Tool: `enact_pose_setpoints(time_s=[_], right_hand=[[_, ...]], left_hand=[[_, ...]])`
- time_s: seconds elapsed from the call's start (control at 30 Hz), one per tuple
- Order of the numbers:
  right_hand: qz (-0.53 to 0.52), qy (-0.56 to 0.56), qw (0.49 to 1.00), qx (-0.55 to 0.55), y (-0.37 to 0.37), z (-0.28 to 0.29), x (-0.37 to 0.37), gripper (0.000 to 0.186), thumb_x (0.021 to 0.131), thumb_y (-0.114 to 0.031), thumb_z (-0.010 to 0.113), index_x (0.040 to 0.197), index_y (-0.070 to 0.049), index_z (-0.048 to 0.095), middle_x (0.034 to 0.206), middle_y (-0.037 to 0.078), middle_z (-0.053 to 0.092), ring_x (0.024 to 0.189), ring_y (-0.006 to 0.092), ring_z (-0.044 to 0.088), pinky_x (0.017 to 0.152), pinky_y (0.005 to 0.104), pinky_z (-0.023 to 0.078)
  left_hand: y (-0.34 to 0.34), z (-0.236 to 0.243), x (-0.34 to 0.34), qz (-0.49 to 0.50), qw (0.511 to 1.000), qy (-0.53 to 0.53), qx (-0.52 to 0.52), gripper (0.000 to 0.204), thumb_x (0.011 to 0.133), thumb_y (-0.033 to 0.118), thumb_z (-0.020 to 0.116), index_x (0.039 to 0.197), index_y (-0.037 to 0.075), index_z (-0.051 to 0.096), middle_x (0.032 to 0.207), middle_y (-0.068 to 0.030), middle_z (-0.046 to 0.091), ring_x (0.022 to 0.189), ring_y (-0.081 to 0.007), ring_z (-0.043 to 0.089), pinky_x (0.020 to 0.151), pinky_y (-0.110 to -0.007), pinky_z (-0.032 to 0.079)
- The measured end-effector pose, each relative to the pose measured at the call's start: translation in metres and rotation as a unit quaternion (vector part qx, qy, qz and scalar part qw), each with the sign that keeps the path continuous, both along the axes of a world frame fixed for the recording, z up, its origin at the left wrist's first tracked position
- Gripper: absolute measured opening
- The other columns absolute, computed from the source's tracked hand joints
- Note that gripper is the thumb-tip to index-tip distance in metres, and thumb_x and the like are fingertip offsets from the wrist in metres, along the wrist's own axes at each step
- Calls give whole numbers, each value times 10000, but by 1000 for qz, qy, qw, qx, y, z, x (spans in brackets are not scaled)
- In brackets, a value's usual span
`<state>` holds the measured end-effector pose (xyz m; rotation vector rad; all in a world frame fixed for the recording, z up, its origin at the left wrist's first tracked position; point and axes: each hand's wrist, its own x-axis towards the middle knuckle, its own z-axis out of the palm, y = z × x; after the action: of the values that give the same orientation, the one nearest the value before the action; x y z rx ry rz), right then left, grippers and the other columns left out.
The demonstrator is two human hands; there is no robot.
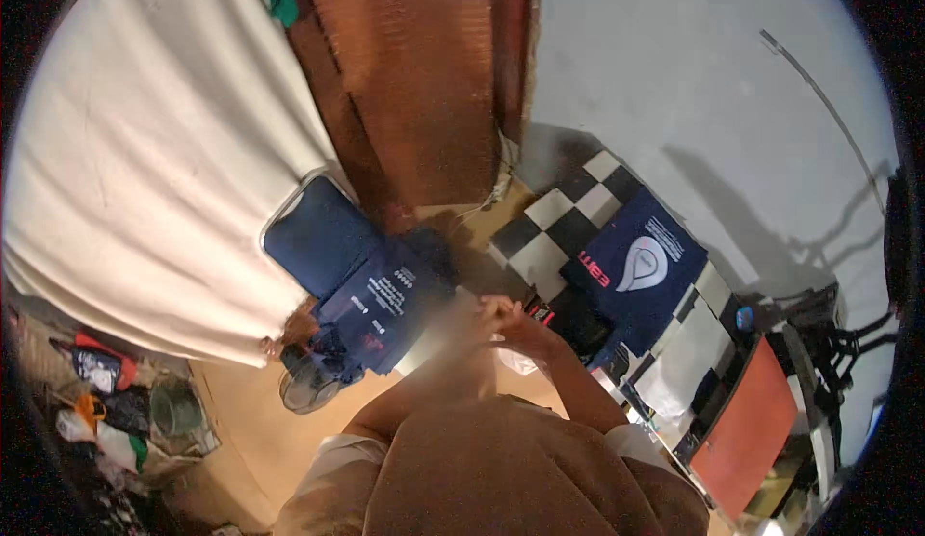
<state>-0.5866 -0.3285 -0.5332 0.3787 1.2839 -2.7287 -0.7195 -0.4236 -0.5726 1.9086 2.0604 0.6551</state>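
Note:
My right hand [501,314] is in front of my body with its fingers curled, close against my left hand. Blur smears my left hand [455,329] and its forearm, so its fingers cannot be made out. Whatever lies between the two hands, if anything, is hidden. Just beyond and left of them, a navy printed cloth piece [371,309] lies over a dark blue chair [323,227] with a metal frame. To the right, a navy cloth piece [641,266] with a white drop-shaped print lies flat on a black-and-white checkered surface [549,213].
A cream curtain [173,150] hangs at left. A brown wooden door [414,83] stands ahead, beside a pale wall [694,64]. A red-orange panel [747,430] is at lower right. A green bucket [176,406] sits among clutter at lower left, and a round mesh item [308,388] is below the chair.

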Motion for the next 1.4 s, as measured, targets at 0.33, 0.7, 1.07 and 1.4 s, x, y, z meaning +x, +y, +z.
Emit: enact_pose_setpoints(time_s=[0.33,0.7,1.07,1.4], right_hand=[[-10,111,925,363,-63,1,-161,257,950,-125,596,1187,-60,671,946,54,679,931,137,611,853,302,476],[208,-4,786,583,-108,-72,-343,337,953,-134,566,1274,-38,604,1050,145,706,947,264,662,854,362,499],[112,-50,951,283,-98,-274,-422,457,1015,-290,530,1401,-50,487,1104,54,636,914,152,576,844,358,486],[37,-251,654,712,-44,-312,-422,504,948,-293,596,1392,-79,488,1313,221,536,1178,404,528,975,539,460]], left_hand=[[-81,-46,-53,195,968,-87,133,717,841,335,709,1429,45,421,1402,-218,463,1223,-311,516,1018,-467,401],[-130,-125,-208,259,928,-268,15,896,802,380,718,1484,41,245,1502,-241,278,1306,-374,402,1066,-524,311],[-159,-129,-352,311,929,-187,-80,431,869,171,590,1271,27,525,1241,-219,547,1071,-378,583,894,-447,506],[-200,-192,-377,419,871,-147,-211,766,789,401,711,1461,205,400,1521,-154,333,1330,-443,357,1093,-554,327]])
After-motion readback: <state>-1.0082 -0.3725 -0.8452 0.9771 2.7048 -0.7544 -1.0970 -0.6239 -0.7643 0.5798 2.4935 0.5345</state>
